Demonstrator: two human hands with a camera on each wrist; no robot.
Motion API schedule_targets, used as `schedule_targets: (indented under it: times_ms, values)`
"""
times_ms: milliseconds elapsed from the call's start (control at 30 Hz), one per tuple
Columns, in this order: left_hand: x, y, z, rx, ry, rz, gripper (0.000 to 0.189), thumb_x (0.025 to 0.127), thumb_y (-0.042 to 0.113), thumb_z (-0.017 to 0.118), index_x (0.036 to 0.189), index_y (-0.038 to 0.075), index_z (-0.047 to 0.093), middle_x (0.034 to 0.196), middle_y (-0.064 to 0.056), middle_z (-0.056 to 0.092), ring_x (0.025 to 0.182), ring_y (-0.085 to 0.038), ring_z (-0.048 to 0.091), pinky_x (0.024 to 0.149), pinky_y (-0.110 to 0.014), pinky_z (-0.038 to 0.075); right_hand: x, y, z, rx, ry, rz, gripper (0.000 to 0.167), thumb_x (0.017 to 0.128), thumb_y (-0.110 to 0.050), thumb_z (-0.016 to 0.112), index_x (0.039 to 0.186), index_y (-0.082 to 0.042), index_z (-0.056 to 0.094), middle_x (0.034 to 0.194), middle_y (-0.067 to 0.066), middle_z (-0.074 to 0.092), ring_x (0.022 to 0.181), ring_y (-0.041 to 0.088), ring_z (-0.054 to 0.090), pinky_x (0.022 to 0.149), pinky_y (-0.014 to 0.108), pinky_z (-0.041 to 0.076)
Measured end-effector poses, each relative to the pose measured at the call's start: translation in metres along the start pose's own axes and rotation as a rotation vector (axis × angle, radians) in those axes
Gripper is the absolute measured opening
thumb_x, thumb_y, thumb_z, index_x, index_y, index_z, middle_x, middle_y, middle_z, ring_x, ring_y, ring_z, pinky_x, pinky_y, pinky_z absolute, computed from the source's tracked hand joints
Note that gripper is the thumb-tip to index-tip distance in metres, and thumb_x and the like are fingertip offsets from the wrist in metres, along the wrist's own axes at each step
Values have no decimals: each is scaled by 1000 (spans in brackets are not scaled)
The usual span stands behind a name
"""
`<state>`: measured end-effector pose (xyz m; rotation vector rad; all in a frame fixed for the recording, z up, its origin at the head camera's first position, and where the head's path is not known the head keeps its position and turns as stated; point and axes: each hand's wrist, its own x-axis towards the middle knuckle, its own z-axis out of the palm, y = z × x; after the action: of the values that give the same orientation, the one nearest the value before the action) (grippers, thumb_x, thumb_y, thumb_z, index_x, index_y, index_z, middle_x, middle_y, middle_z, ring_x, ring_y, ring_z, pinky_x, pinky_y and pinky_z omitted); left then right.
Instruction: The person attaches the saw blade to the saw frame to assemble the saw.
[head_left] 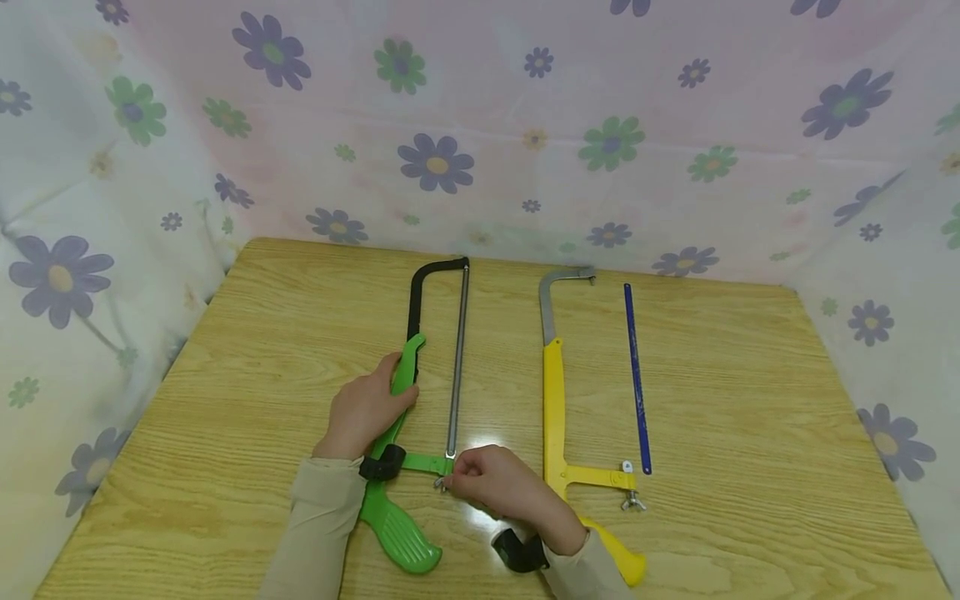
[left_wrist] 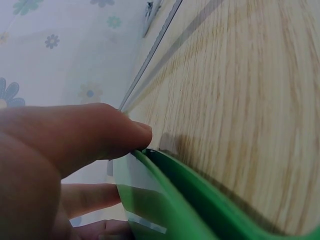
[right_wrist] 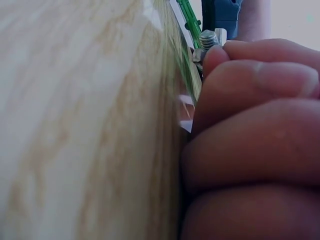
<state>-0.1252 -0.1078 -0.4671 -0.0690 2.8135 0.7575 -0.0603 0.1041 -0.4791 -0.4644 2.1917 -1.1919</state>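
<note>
A green hacksaw [head_left: 407,364] with a black front arm lies on the table, a grey blade [head_left: 458,358] fitted between its ends. My left hand [head_left: 365,410] grips the green frame, and in the left wrist view the thumb [left_wrist: 107,132] presses on its edge. At the near end of the blade my right hand [head_left: 498,482] pinches the saw's wing nut [head_left: 440,482]. The right wrist view shows curled fingers [right_wrist: 250,130] beside the wing nut [right_wrist: 219,36] and its threaded bolt; the fingertips partly cover the nut.
To the right lies a yellow hacksaw [head_left: 554,408] with a grey front arm and no blade fitted. Its wing nut [head_left: 633,502] sits at the near end. A loose blue blade [head_left: 637,379] lies beside it. Flowered cloth [head_left: 480,108] surrounds the wooden table [head_left: 742,417].
</note>
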Motion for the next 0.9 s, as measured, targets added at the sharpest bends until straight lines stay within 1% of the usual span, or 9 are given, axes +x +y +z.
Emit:
schedule_targets:
  times_ms: [167,267,400,467,633,833,900]
  values:
    - [-1,0,-1,2,1,2,65,81,46,52,137,16,34,64,-4,55,46,-20,46,41,-32,33,0,-2,1,50,-21,4,36,86,-42,55,64,-13,55,45,-6,44,33,6,34,37,24,33]
    - [-1,-1,-1,2,0,3,65,82,46,51,137,16,34,61,-3,54,45,-19,45,40,-32,32,-1,-6,0,67,-27,1,39,86,-41,54,64,-10,54,44,-5,43,32,4,33,36,24,32]
    - [-1,-1,-1,0,1,2,65,82,45,51,137,16,34,61,-3,54,45,-19,45,40,-32,32,-1,-6,0,49,-31,-10,40,87,-43,51,64,-10,54,44,-6,43,32,4,33,37,23,31]
    - [-1,-1,-1,2,3,3,65,82,45,52,137,16,34,61,-3,54,45,-19,45,40,-32,32,0,-3,0,33,-37,-11,41,87,-47,50,64,-13,54,43,-6,44,34,7,33,37,24,31]
    - [0,-1,0,4,-7,-2,65,82,46,51,137,17,33,63,-4,55,46,-19,46,41,-32,33,0,-2,0,34,-54,7,43,87,-50,47,65,-14,57,44,-5,47,33,7,33,35,25,29]
    - [1,-1,0,4,-5,-1,65,82,46,52,137,16,33,65,-4,56,47,-19,46,41,-32,33,1,-2,0,25,-55,-27,39,88,-45,49,65,-14,57,45,-7,49,35,6,34,38,24,31]
    - [1,-2,0,4,-4,-1,65,82,46,52,137,16,34,65,-5,56,47,-19,46,41,-32,33,0,-2,0,29,-61,-22,38,88,-42,50,65,-14,57,46,-6,50,35,7,34,38,24,31]
